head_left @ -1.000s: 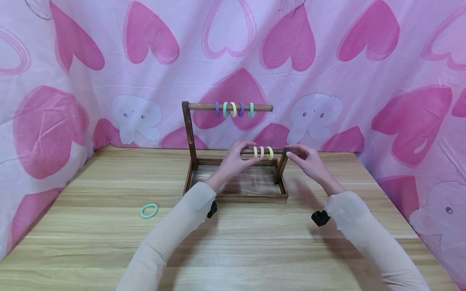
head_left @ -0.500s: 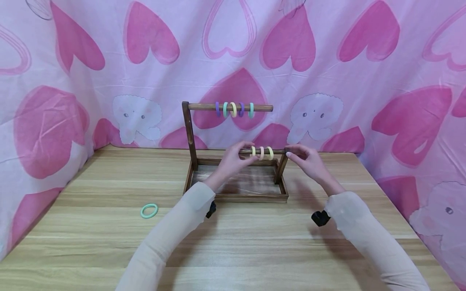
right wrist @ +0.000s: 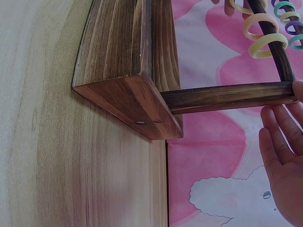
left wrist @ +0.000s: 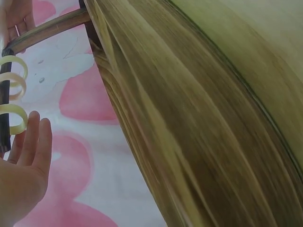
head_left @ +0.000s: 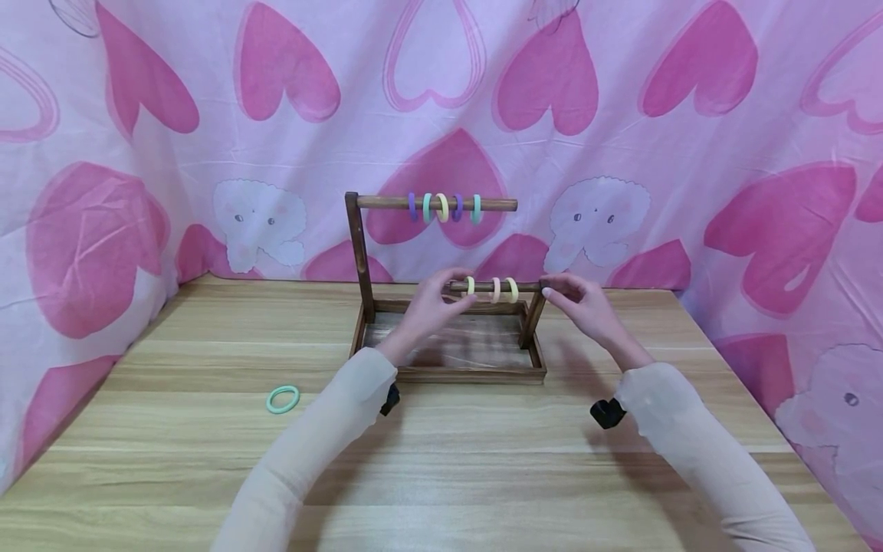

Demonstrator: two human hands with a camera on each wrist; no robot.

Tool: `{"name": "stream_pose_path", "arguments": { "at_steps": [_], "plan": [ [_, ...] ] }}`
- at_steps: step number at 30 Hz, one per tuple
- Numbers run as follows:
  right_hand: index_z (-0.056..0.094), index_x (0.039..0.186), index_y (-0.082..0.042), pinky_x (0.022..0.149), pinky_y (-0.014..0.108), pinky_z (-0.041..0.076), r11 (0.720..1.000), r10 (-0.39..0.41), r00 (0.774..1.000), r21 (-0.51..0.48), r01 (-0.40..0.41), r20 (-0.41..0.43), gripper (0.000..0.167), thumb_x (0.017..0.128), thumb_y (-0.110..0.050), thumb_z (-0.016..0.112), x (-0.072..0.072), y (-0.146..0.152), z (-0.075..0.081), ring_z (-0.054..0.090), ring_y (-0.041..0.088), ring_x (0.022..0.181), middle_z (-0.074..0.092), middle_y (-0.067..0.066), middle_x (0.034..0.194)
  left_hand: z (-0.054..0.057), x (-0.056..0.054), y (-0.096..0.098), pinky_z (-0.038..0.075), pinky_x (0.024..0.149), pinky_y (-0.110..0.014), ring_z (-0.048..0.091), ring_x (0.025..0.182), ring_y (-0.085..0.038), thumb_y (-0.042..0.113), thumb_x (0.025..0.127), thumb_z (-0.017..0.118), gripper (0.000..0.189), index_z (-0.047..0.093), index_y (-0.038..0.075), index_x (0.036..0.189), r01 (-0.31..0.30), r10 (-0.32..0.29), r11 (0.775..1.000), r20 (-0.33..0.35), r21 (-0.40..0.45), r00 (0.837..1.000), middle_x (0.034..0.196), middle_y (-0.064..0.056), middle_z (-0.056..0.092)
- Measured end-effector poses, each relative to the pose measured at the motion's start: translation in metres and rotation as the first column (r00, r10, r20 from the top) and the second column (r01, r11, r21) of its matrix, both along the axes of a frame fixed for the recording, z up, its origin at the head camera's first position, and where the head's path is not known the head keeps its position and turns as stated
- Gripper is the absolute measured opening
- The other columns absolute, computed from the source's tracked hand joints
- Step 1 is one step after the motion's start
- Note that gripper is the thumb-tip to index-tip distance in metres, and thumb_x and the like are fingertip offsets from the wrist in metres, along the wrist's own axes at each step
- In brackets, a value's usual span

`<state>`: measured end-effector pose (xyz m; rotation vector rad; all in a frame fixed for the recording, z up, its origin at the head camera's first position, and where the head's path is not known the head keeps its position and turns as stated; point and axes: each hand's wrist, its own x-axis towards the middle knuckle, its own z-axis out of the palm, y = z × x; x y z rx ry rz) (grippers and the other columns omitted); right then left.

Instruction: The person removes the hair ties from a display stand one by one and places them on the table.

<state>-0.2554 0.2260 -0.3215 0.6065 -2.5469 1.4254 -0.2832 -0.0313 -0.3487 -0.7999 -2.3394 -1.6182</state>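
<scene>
A dark wooden rack (head_left: 476, 376) has a tray base and two bars at different heights. In the head view my left hand (head_left: 428, 308) pinches a yellow ring (head_left: 471, 286) threaded on the lower bar, close to its free left end. Right of it on that bar hang a pink ring (head_left: 496, 290) and a second yellow ring (head_left: 513, 290), apart from my fingers. My right hand (head_left: 585, 308) holds the top of the short post (right wrist: 227, 97), thumb on the near side. In the left wrist view the fingertips touch the nearest yellow ring (left wrist: 19, 112).
Several purple, green and yellow rings hang on the upper bar (head_left: 386, 203). One green ring (head_left: 282, 399) lies on the table (head_left: 441, 468) left of the rack. A pink heart-patterned cloth (head_left: 441, 138) hangs behind and at both sides.
My left hand has moved left along the lower bar with the yellow ring, widening its gap from the pink ring. The right hand has stayed at the post.
</scene>
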Motion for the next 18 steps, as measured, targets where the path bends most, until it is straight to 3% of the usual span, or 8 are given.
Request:
{"name": "stream_pose_path", "arguments": {
  "at_steps": [8,18],
  "plan": [
    [0.053,0.116,0.004,0.076,0.02,0.042,1.0,-0.003,1.0,0.001,0.003,0.004,0.033,0.09,-0.015,0.052,0.0,0.0,0.0,0.055,0.016,0.093,0.056,0.018,0.108,0.001,0.003,-0.016,0.047,0.072,-0.029,0.058,0.084,-0.017,0.014,0.08,0.066,0.038,0.054,0.008,0.116,-0.03,0.03,1.0,0.038,0.004,0.999,0.106,-0.004,0.056],
    [0.054,0.113,0.007,0.075,0.018,0.042,0.999,0.01,1.0,-0.049,-0.01,-0.008,0.03,0.088,-0.008,0.054,0.0,-0.001,0.0,0.055,0.005,0.087,0.057,0.022,0.106,-0.001,0.008,-0.034,0.049,0.063,-0.028,0.059,0.08,-0.015,0.025,0.081,0.065,0.042,0.053,0.014,0.119,-0.042,0.042,0.999,0.09,0.004,0.995,0.112,-0.001,0.053]
  ]
}}
